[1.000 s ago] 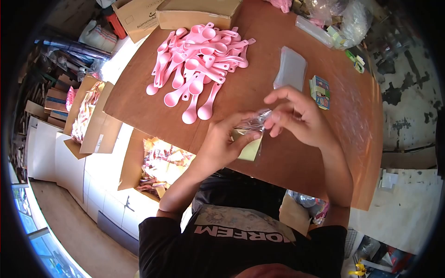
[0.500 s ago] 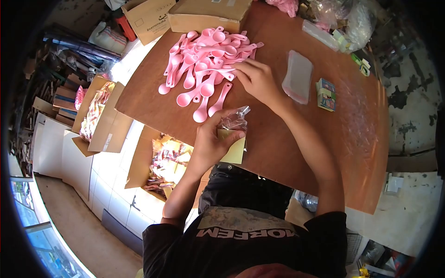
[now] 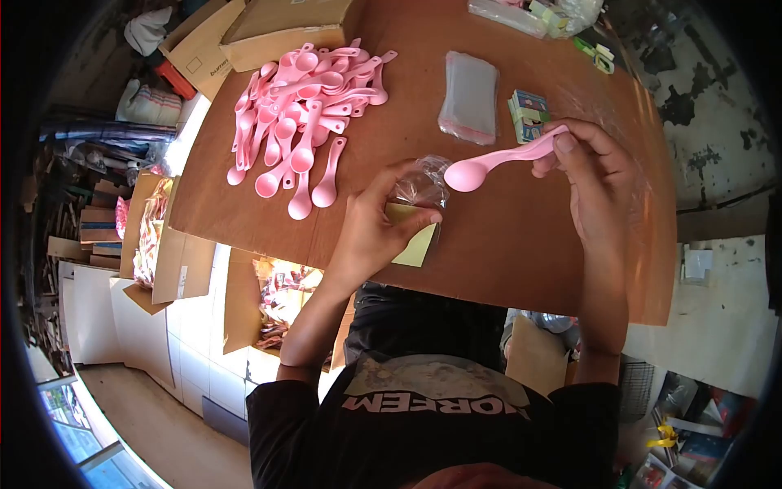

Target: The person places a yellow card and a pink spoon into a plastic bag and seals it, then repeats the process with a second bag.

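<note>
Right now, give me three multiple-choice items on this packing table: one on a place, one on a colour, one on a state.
1. Where does the spoon pile lie?
A. On the table beside a cardboard box
B. On the floor
C. Inside a floor carton

2. What colour is the spoon in the right hand?
A. Blue
B. Pink
C. White

3. How is the clear bag in the left hand?
A. Lying flat on the stack
B. Pinched between fingers, spoon bowl at its mouth
C. Sealed in a box

Answers: 1 A, pile sits on the brown table by the box; 2 B, plainly pink; 3 B, fingers grip it.
</note>
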